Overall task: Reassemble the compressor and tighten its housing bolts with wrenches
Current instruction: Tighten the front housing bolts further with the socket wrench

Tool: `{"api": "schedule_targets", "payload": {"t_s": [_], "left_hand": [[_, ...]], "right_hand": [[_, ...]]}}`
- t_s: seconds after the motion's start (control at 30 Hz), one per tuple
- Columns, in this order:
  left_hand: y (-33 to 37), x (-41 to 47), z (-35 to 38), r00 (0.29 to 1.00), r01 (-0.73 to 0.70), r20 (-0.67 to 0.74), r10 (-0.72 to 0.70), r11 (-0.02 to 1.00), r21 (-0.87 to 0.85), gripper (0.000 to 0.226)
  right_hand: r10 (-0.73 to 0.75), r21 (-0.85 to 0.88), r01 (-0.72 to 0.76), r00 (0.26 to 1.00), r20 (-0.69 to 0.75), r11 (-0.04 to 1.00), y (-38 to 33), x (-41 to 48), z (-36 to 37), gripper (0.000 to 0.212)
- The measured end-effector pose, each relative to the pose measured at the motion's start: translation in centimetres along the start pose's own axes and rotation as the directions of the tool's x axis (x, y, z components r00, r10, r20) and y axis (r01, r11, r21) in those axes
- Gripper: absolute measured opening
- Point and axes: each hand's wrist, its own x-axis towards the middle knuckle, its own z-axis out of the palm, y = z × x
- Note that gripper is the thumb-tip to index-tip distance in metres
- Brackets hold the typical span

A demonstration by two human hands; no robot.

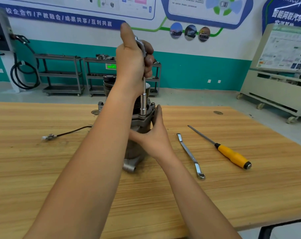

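- Right hand (154, 135), nearest, braced the grey metal compressor (143, 120) with straight fingers; it stood upright on the wooden table (60, 169).
- Left hand (133, 61) gripped the silver socket wrench (143, 102), shaft vertical, with its socket on the housing directly below the grip.

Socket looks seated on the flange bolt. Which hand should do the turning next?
Left. The left hand grips the socket wrench, which stands upright on the compressor flange. The right hand rests open against the housing, probably better used to brace it.
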Motion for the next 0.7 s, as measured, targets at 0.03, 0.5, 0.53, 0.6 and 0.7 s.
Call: {"api": "schedule_targets", "payload": {"t_s": [0.03, 0.5, 0.53, 0.6, 0.7], "left_hand": [[0.1, -0.1, 0.0, 1.000, 0.011, 0.019, -0.012, 1.000, 0.023, 0.064], [1.1, -1.6, 2.6, 0.983, 0.066, -0.175, -0.052, 0.995, 0.076, 0.053], [1.1, -1.6, 2.5, 0.985, 0.056, -0.170, -0.040, 0.994, 0.089, 0.054], [1.1, -1.6, 2.3, 0.989, 0.055, -0.145, -0.039, 0.992, 0.112, 0.053], [1.1, -1.3, 2.0, 0.994, 0.083, -0.080, -0.073, 0.989, 0.125, 0.052]], "right_hand": [[-0.006, -0.001, 0.006, 1.000, 0.003, 1.000, 0.0, 0.0, 0.0, 0.130], [0.004, -0.039, -0.004, 1.000, 0.014, 0.999, -0.1, 0.1, 0.0, 0.123], [0.000, -0.033, 0.000, 1.000, 0.014, 0.999, -0.1, 0.1, -0.1, 0.123], [-0.004, -0.016, 0.005, 1.000, 0.015, 1.000, -0.1, 0.1, -0.1, 0.125], [0.000, -0.006, 0.000, 1.000, 0.011, 1.000, -0.1, 0.0, 0.0, 0.128]]}}
